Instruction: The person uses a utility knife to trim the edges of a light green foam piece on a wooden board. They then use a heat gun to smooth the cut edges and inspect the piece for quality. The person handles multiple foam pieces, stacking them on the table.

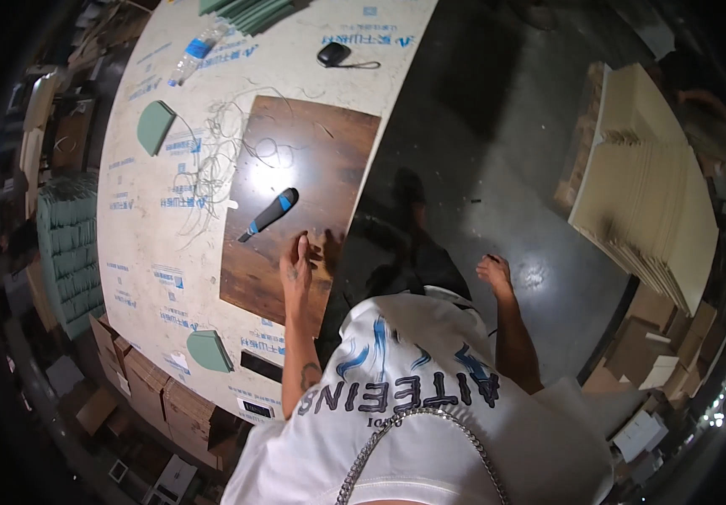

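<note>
My left hand point(298, 263) hovers over or rests lightly on the near right part of a brown wood-grain panel point(249, 273); its fingers are loosely bent and apart, and nothing shows in them. Just beyond its fingertips, a blue-and-black utility knife point(272, 212) lies slantwise on the panel. My right hand point(494, 271) hangs away from the table, over the dark floor. Its fingers are half curled, with no object visible in them. Thin, tangled string point(203, 181) spreads across the panel's left edge and the pale tabletop point(140, 244).
Green rounded pieces point(156, 126) lie on the table, with a green stack point(249, 13) at its far end. A plastic bottle point(193, 55), a black strapped object point(334, 55) and a dark flat object point(261, 367) lie there too. Pale boards point(632, 202) stand stacked at right.
</note>
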A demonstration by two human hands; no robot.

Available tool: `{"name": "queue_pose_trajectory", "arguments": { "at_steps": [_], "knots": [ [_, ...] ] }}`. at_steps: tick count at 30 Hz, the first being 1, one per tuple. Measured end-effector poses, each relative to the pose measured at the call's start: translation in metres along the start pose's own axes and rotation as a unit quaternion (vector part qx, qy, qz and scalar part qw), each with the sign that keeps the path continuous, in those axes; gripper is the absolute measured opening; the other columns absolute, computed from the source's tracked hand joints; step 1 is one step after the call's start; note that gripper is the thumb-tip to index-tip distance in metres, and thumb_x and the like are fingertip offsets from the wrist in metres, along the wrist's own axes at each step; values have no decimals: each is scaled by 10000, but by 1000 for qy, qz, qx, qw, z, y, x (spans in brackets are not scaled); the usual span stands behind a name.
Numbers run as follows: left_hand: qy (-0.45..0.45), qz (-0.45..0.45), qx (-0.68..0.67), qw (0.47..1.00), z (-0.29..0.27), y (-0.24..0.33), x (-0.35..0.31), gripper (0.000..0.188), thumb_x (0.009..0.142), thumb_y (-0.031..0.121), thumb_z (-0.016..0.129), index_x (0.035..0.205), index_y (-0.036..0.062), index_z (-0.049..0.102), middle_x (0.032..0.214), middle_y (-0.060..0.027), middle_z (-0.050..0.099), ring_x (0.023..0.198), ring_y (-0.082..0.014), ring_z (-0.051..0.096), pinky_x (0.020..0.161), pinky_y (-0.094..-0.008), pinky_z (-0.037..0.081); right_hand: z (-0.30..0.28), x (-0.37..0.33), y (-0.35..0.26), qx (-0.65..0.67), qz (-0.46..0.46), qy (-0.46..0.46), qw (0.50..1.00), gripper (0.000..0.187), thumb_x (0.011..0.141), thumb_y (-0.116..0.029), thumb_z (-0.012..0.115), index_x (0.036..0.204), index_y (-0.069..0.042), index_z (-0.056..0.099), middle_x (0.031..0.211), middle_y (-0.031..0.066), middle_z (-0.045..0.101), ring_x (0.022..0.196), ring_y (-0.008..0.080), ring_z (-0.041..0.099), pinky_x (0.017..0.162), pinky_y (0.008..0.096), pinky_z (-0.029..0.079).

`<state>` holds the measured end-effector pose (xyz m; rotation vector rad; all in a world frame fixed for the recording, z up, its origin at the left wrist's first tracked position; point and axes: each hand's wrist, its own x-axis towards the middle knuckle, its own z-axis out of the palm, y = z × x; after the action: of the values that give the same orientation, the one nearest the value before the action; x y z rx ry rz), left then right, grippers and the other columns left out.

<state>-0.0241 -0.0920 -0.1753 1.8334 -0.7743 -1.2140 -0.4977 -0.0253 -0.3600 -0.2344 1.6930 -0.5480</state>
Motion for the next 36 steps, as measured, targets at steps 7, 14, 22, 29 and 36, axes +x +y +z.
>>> {"name": "queue_pose_trajectory", "arguments": {
  "at_steps": [7,14,22,29,36],
  "knots": [
    [-2,-10,24,1000,-11,2,10,452,968,390,516,1192,6,598,815,-80,649,687,-149,624,579,-267,471,-39,-48,99,-266,-76,-31,960,179,861,-193,633,831,-17,622,741,99,628,648,209,625,556,338,498],
    [21,-30,24,999,-20,-6,-1,430,976,365,513,1155,-11,620,813,-79,648,708,-145,604,595,-271,453,13,-23,57,-227,-28,41,973,236,849,-221,636,994,-36,659,873,112,678,747,233,653,622,323,511],
    [-10,-33,50,998,0,5,12,433,977,365,509,1159,-15,612,828,-89,659,690,-148,612,577,-271,437,24,-44,-18,-15,-5,14,1000,266,889,-201,608,1084,-21,598,908,77,647,748,184,632,632,300,498],
    [0,-60,44,997,-25,16,-2,469,976,386,508,1227,-5,570,822,-80,649,661,-143,622,560,-257,426,-55,38,120,275,-69,-277,918,158,906,-146,561,914,7,600,822,41,558,757,154,512,789,280,423],
    [92,-117,12,989,-27,6,-9,477,949,401,545,1196,-4,597,838,-85,667,667,-146,631,562,-255,435,2,-44,10,-140,93,17,986,364,891,-229,590,1161,14,569,1006,108,619,869,233,588,797,365,490]
  ]
}}
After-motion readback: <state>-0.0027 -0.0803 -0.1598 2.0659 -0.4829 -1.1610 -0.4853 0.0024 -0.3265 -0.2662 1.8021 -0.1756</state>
